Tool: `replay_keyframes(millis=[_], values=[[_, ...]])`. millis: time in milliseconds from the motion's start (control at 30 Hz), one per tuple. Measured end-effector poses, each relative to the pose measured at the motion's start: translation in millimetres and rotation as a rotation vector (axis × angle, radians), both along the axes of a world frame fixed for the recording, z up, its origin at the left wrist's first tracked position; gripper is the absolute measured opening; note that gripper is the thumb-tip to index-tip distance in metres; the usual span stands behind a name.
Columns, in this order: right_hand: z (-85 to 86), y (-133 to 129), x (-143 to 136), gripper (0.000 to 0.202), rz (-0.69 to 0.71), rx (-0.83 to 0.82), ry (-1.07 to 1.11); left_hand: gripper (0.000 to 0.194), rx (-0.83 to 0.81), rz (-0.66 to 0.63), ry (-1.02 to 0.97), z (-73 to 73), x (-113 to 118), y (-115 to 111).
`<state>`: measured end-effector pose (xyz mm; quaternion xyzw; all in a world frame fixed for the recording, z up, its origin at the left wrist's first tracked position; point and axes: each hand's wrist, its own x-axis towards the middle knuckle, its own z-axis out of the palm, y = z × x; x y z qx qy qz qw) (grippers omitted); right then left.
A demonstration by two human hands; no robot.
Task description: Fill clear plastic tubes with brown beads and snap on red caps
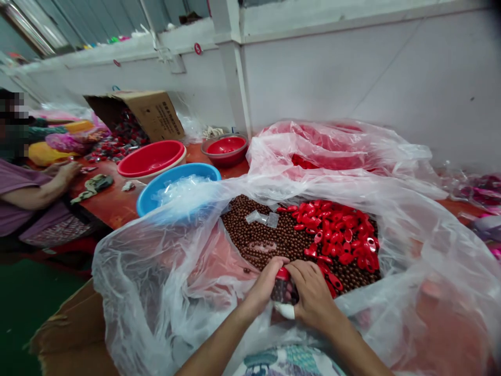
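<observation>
Between my two hands is a small clear container with a red cap (281, 284), dark inside. My left hand (265, 284) closes round its left side, fingers near the cap. My right hand (309, 290) grips it from the right, and a white wrap (285, 311) shows on one finger. Just beyond my hands, many brown balls (250, 232) lie in a clear plastic sheet (156, 277). A heap of glossy red plastic pieces (340, 235) rests on the balls at the right. Some small clear plastic pieces (263, 218) lie on the balls too.
A blue basin (209, 171) with clear plastic pieces, a red basin (152, 156) and a smaller basin (227, 147) stand behind on the left. Farther back lies an open cardboard box (156, 115). A co-worker (35, 193) sits at left. A plastic bag (332, 146) of red pieces is behind.
</observation>
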<state>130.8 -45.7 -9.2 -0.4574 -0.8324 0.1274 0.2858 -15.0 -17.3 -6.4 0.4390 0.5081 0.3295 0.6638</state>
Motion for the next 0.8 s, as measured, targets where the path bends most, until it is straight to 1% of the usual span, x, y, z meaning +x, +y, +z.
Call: replay_keyframes(millis=[33,67,133,167,233,300,333,367,400,467,500,567,633,667,733,800], values=[[-0.5,0.0,-1.5,0.056,-0.02,-0.027,0.003,0.038,0.109,-0.012,0.141,-0.4,-5.9,14.4],[-0.6,-0.1,-3.6,0.055,-0.025,-0.063,-0.002,0.034,0.206,0.004,0.266,-0.3,-11.5,31.1],[0.5,-1.5,-9.3,0.053,0.011,-0.148,-0.033,0.03,0.41,0.068,0.662,0.9,-19.6,66.5],[1.4,-2.8,-12.4,0.055,0.044,-0.191,-0.056,0.03,0.452,0.099,0.765,1.2,-21.4,82.8],[3.2,-6.0,-18.0,0.066,0.113,-0.259,-0.11,0.033,0.486,0.127,0.874,-0.3,-19.9,107.4],[4.7,-7.7,-20.4,0.079,0.167,-0.303,-0.152,0.037,0.488,0.116,0.902,-4.4,-13.7,119.8],[5.2,-6.9,-19.8,0.08,0.185,-0.32,-0.162,0.038,0.489,0.103,0.915,-6.7,-10.1,121.9],[5.5,-4.7,-17.6,0.075,0.192,-0.333,-0.162,0.039,0.49,0.087,0.92,-8.7,-7.1,122.2],[5.6,-1.0,-13.9,0.065,0.184,-0.34,-0.155,0.038,0.49,0.069,0.918,-10.0,-5.3,121.1],[5.1,11.2,-1.1,0.041,0.108,-0.328,-0.13,0.034,0.481,0.028,0.895,-10.5,-7.0,116.9],[4.7,19.3,7.6,0.036,0.046,-0.311,-0.124,0.032,0.471,0.006,0.878,-9.9,-10.8,114.5],[4.1,37.8,28.4,0.042,-0.102,-0.272,-0.141,0.027,0.43,-0.047,0.839,-8.4,-23.3,109.5],[4.7,57.5,49.6,0.053,-0.206,-0.252,-0.192,0.021,0.359,-0.108,0.799,-8.7,-37.5,104.2],[5.4,67.3,58.7,0.056,-0.236,-0.244,-0.223,0.017,0.317,-0.136,0.776,-10.0,-43.2,101.5],[6.8,85.7,70.9,0.057,-0.272,-0.212,-0.282,0.014,0.245,-0.167,0.72,-14.8,-47.7,96.3],[6.6,101.7,74.4,0.054,-0.312,-0.171,-0.312,0.015,0.207,-0.161,0.647,-21.5,-41.6,92.1]])
